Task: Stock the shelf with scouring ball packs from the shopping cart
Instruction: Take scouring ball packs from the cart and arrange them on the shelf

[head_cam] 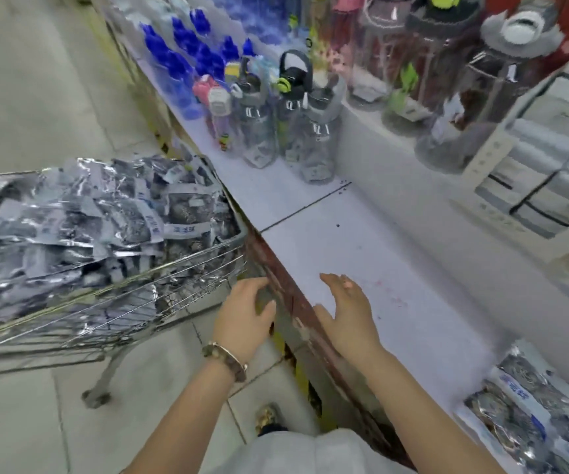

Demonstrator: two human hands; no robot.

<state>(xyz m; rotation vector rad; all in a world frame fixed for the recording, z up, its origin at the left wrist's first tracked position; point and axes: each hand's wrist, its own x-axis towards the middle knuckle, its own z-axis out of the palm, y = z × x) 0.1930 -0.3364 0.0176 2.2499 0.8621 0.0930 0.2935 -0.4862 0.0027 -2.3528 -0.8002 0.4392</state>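
Note:
A wire shopping cart [187,268] stands at the left, heaped with shiny scouring ball packs [81,220] in clear wrappers with blue-and-white labels. The white shelf [372,254] runs along the right, its worn red front edge beside the cart. A few scouring ball packs [529,415] lie on the shelf at the lower right. My left hand [245,316] hovers with fingers apart between the cart's corner and the shelf edge, holding nothing. My right hand [348,313] is over the shelf just past its edge, fingers spread and empty.
Clear water bottles [290,124] with grey, pink and green lids stand on the shelf further back, and blue-capped bottles [187,59] behind them. Larger bottles [447,83] fill a higher shelf at the right. Grey floor tiles [30,422] lie under the cart.

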